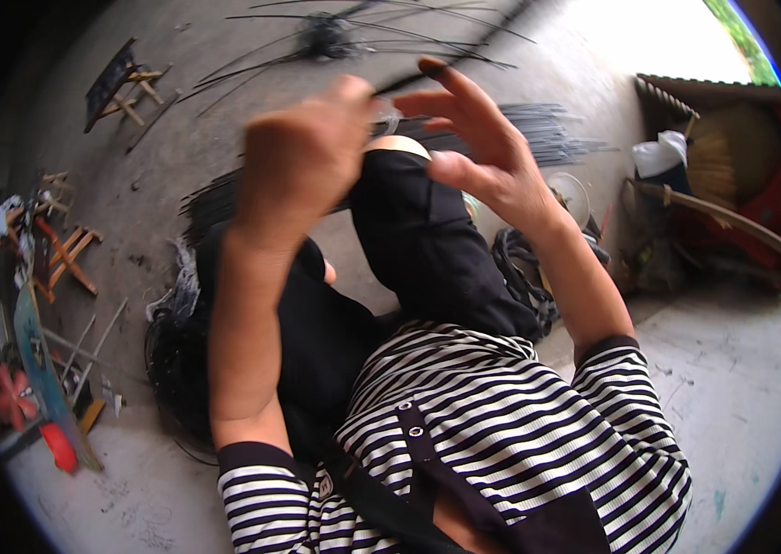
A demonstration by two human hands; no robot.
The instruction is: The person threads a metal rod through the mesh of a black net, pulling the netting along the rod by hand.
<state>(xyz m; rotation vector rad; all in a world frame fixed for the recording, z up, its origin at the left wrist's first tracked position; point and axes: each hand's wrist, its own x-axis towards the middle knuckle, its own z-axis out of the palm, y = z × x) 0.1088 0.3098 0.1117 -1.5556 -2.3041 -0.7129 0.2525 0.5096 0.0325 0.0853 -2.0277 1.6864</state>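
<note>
My left hand [302, 152], smeared by motion, is raised in front of my knees with its fingers curled into a fist. From it a long black strip [492, 42], also blurred, slants up to the right. Close by, my right hand [487, 152] has its fingers apart and its thumb stretched out. Its index fingertip is near the strip; whether they touch I cannot tell. Below the hands are my black-clad legs [427, 240]. Behind them on the floor lies a bundle of thin dark rods [538, 134], partly hidden by my arms and legs.
More thin black rods [252, 69] lie scattered ahead. A folding stool [122, 88] stands far left, with wooden stool frames [67, 254] nearer. A red fan [16, 392] is at the left edge. On the right, a wooden pole [723, 217] crosses in front of a white bag [663, 155].
</note>
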